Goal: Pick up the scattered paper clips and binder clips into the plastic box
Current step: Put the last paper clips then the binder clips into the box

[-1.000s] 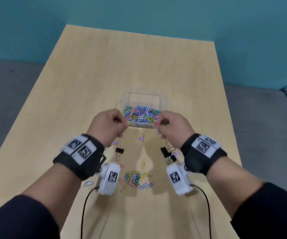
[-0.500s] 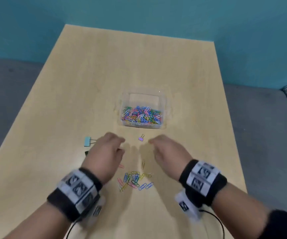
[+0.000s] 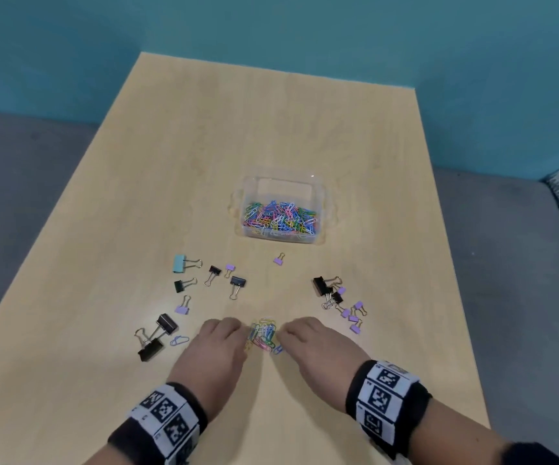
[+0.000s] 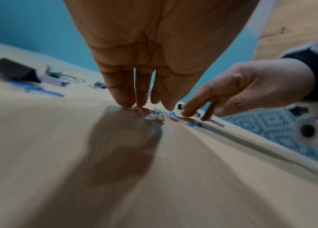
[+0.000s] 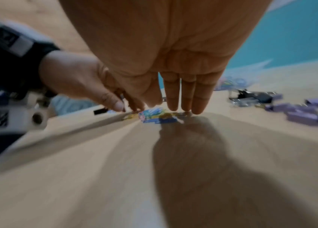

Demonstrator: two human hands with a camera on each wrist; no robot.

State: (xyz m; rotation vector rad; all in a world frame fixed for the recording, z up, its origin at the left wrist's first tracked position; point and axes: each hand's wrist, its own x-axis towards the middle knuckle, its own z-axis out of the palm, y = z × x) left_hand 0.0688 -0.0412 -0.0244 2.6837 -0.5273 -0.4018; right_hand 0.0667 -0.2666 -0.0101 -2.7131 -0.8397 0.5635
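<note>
A small heap of coloured paper clips [image 3: 264,335] lies on the wooden table between my two hands. My left hand [image 3: 219,344] rests at the heap's left side, straight fingers [image 4: 126,95] touching the table beside the clips [image 4: 160,114]. My right hand [image 3: 308,340] flanks the heap on the right, its fingers [image 5: 185,95] straight and pointing down at the clips [image 5: 154,116]. Neither hand holds anything. The clear plastic box [image 3: 323,209], partly filled with paper clips, stands farther back at the centre.
Black, purple and one light-blue binder clip [image 3: 180,263] lie scattered at the left; another cluster of black and purple ones [image 3: 336,297] lies at the right. A lone purple clip [image 3: 278,260] sits before the box. A blue paper clip [image 3: 179,340] lies left of my left hand.
Both hands have drawn back from the box toward me and come down on either side of the paper clip heap, pushing the spread clips into a tighter pile.
</note>
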